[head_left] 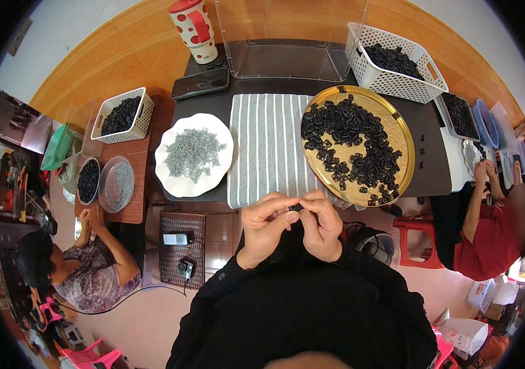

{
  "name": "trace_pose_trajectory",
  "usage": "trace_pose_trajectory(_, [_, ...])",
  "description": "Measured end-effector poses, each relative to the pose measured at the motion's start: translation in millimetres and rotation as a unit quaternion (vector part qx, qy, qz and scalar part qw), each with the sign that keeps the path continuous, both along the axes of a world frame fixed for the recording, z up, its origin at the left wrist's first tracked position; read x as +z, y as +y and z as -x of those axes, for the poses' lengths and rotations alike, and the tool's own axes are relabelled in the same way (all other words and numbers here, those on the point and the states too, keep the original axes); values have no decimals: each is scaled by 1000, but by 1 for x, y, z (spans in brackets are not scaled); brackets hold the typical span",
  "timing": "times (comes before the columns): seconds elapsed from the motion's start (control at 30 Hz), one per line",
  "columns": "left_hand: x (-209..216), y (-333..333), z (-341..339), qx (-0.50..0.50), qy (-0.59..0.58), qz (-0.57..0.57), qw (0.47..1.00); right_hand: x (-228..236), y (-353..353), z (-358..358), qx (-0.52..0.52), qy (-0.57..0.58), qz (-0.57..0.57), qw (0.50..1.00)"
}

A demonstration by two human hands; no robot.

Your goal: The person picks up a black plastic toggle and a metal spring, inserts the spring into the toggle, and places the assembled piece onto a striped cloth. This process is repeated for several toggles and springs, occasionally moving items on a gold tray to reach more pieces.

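Note:
My left hand (265, 227) and my right hand (322, 229) meet in front of me at the table's near edge. Between their pinched fingertips sits a small black plastic piece (296, 208); its exact kind is too small to tell, and the fingers cover part of it. Just beyond lies a grey and white striped cloth (268, 147). To its right, a round gold tray (405, 147) carries many loose black plastic pieces (342, 120), some ring-shaped. On the left, a white scalloped plate (167, 132) bears a heap of small silvery metal pieces (194, 152).
Behind stand a dotted tumbler (196, 37), a phone (201, 83), a clear plastic box (287, 61) and a white basket (397, 86) of black pieces. Co-workers sit at the left (84, 270) and right (490, 227). A red stool (419, 240) stands at the right.

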State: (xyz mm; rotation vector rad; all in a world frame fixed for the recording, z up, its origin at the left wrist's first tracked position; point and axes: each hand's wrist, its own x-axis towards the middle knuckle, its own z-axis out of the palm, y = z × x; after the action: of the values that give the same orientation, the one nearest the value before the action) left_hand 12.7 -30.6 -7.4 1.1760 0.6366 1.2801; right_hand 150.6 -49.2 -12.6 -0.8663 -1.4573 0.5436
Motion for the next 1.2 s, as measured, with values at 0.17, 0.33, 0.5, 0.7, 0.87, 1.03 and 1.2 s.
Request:
trace_pose_trajectory(0.17, [6, 5, 3, 13, 75, 2, 997, 8, 0, -13, 95, 100, 168, 976])
trace_pose_trajectory(0.33, [2, -2, -2, -44, 38, 13, 998, 26, -4, -41, 150, 109, 264, 947])
trace_pose_trajectory(0.5, [-6, 8, 0, -49, 17, 52, 997, 93, 64, -118, 56, 202, 218, 953])
trace_pose_trajectory(0.7, [-9, 6, 3, -24, 37, 61, 997, 136, 140, -197, -42, 235, 293, 926])
trace_pose_trajectory(0.87, [-17, 6, 8, -7, 47, 97, 994, 85, 109, -179, -15, -186, 323, 928])
trace_pose_trajectory(1.03, [-15, 6, 6, -9, 68, 84, 994, 56, 113, -172, -60, -549, 230, 801])
trace_pose_trajectory(1.2, [-17, 3, 0, -21, 72, 89, 993, 39, 110, -162, -52, -562, 209, 799])
